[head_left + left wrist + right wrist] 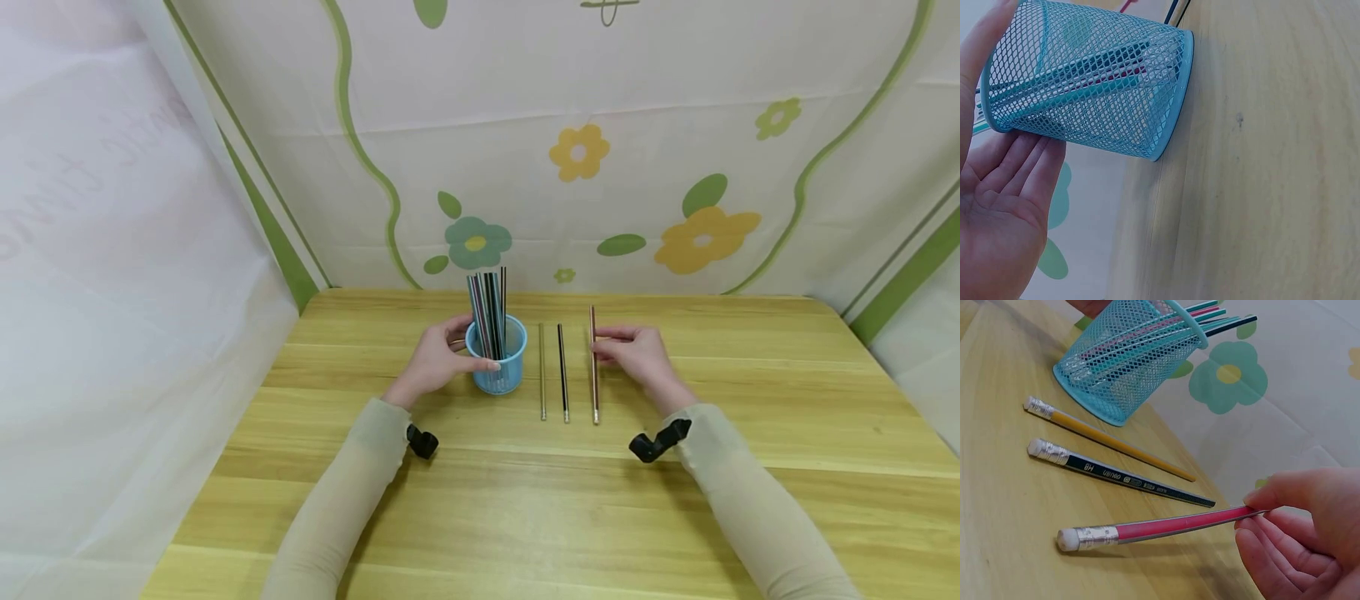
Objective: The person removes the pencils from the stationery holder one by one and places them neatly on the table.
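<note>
My left hand holds a light-blue mesh pencil cup at its rim, thumb on the near side and fingers round the far left. Several pencils in teal, black and red lean in the cup. Between thumb and fingertips, my right hand pinches a red pencil, its white eraser end toward me. The right wrist view shows a shadow under this pencil. To its left lie a black pencil and a yellow pencil, roughly parallel, their eraser ends also toward me.
The wooden table meets a white cloth backdrop printed with flowers just behind the cup. Another white cloth hangs along the left side. Black wrist cameras sit on both sleeves.
</note>
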Available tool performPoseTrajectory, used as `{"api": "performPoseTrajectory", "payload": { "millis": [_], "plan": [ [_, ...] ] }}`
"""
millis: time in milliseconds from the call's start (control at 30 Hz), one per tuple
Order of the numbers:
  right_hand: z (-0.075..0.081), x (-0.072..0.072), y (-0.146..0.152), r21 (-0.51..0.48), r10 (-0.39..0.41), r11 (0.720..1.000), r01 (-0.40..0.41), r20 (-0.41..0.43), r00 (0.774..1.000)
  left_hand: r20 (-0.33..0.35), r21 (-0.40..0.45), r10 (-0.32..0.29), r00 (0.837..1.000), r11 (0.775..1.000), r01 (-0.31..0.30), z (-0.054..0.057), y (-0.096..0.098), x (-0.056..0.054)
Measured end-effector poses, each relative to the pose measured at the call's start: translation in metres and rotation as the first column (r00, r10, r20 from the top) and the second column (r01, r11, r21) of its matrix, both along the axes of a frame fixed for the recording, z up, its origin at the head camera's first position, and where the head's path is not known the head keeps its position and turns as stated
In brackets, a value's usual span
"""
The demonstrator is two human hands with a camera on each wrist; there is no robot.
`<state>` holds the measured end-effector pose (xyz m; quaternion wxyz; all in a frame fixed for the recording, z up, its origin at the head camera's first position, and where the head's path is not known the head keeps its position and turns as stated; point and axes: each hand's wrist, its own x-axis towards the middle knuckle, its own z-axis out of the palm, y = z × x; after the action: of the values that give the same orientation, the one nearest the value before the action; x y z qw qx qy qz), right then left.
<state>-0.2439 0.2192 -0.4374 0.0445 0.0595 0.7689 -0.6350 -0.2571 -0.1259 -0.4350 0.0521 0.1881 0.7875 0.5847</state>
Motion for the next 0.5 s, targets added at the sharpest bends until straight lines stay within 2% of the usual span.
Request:
{"api": "performPoseTrajectory", "payload": {
  "millis": [500],
  "plan": [
    [-0.0102, -0.003, -0.0054, 0.055, -0.004, 0.998, 0.0, 0.065, 0.998, 0.001, 0.009, -0.005, 1.0, 1.0, 0.005, 0.0011, -0.0001, 0.0015]
  ]
}}
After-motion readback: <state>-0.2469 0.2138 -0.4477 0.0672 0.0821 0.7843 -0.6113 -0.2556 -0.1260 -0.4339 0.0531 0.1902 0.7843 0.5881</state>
